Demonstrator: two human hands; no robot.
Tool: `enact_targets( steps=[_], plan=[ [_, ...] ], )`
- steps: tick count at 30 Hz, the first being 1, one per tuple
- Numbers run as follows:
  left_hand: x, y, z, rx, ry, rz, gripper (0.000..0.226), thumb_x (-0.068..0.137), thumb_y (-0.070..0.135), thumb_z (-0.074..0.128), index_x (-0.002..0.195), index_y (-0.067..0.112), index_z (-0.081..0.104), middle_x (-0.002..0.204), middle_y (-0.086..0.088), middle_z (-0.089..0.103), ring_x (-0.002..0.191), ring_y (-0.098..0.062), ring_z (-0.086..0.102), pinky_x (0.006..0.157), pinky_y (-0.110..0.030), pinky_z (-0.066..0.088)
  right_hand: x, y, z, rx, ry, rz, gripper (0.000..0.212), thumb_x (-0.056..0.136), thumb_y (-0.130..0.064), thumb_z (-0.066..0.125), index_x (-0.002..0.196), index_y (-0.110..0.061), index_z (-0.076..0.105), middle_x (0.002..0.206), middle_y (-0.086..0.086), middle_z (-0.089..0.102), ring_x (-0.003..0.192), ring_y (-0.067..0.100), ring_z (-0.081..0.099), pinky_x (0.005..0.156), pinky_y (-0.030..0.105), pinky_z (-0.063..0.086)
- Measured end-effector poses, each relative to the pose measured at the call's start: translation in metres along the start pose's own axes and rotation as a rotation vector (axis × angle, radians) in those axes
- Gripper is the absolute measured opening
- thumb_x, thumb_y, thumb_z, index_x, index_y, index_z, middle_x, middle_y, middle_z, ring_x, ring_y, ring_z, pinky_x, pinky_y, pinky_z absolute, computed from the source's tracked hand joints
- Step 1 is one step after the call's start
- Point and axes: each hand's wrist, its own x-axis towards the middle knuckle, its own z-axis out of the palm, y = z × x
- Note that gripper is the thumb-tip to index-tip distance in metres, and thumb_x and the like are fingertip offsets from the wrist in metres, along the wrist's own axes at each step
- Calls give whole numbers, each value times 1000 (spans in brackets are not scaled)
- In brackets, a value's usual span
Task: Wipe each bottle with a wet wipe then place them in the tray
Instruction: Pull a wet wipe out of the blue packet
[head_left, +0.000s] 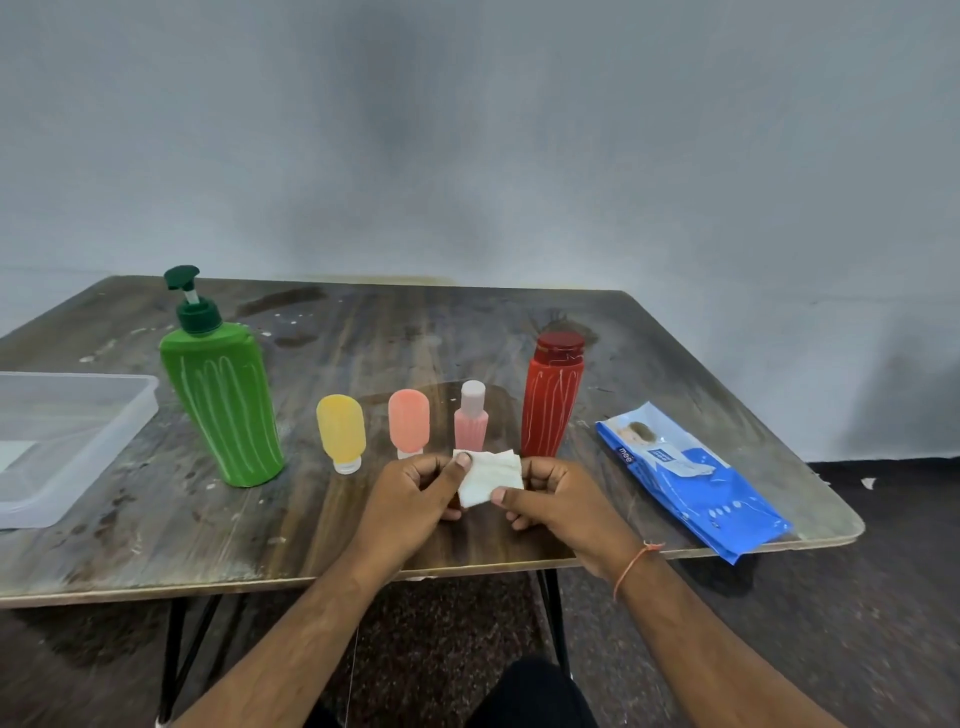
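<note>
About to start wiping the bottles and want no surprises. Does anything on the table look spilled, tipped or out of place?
Mostly fine. The yellow bottle and orange bottle stand upside down on their caps. The wipes pack overhangs the table's near edge. Dark stains near the far edge look like old marks.

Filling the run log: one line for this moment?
left hand, right hand: pinch folded white wet wipe | five bottles unwiped | clear plastic tray: no bottles

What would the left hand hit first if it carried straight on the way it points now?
Likely the small pink bottle. The left hand, pinching the wipe, points away and slightly right, and that bottle stands just beyond its thumb. Depth is unclear, so the peach bottle is possible.
</note>
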Motion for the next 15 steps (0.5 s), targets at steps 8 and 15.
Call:
enact_targets(
  steps=[8,15],
  plan=[
    [1,-4,1,48,-16,19,22,103,29,68,90,16,81,79,-3,79,70,-17,74,68,-32,63,2,2,-7,281,11,46,19,101,-10,71,116,-3,78,99,11,79,88,18,72,74,33,61],
    [-3,1,5,-65,-27,-20,34,109,35,52,91,20,76,86,-11,78,76,-25,76,75,-43,61,1,1,-4,196,49,40,18,100,-11,73,115,-2,76,84,17,77,71,22,72,62,28,60]
  ],
)
